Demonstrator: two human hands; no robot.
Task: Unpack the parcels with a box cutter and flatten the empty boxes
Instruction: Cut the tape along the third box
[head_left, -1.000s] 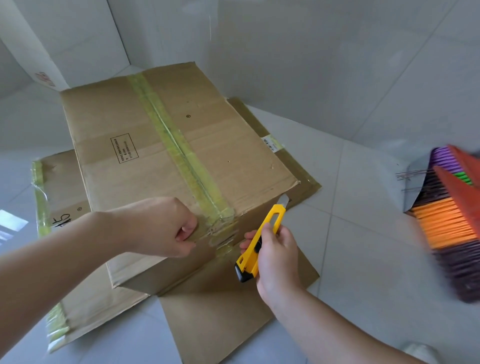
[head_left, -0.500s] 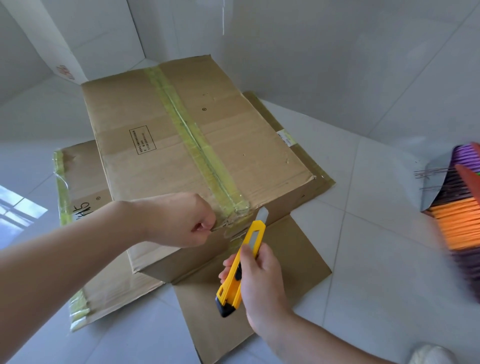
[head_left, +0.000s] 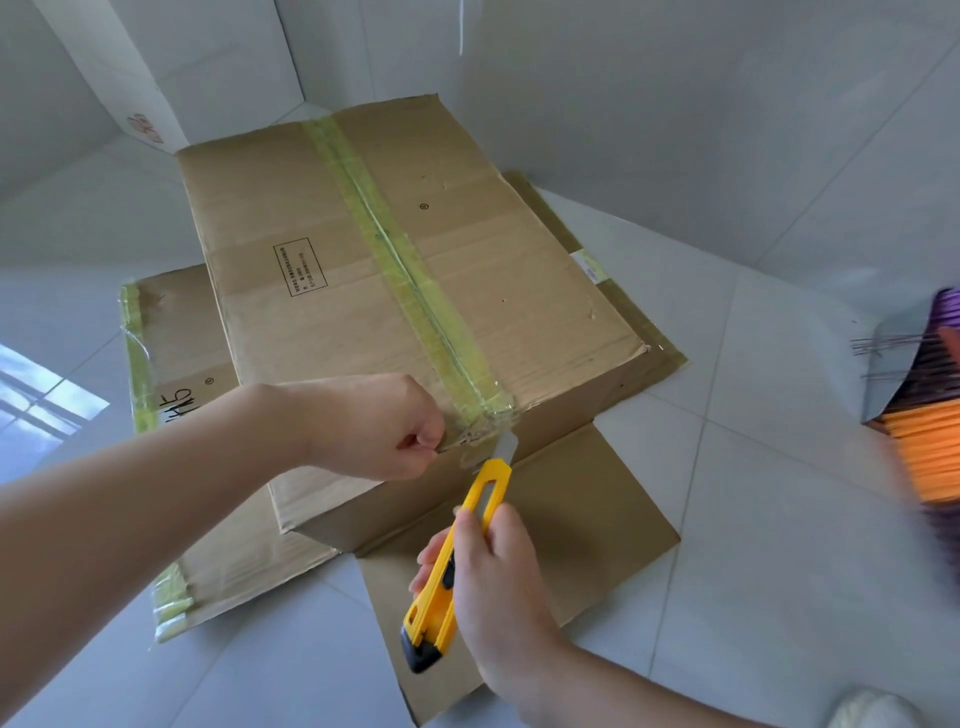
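My left hand (head_left: 384, 431) pinches the loose tape end (head_left: 470, 434) taut, right hand (head_left: 488, 577) gripping the yellow box cutter (head_left: 457, 561), so I'd slice shallow along the brown cardboard box's (head_left: 467, 270) seam.

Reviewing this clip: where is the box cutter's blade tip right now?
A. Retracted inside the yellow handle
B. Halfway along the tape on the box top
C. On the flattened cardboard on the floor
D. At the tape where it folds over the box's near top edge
D. The right hand holds the box cutter with its blade out, tip at the tape on the cardboard box's near edge.
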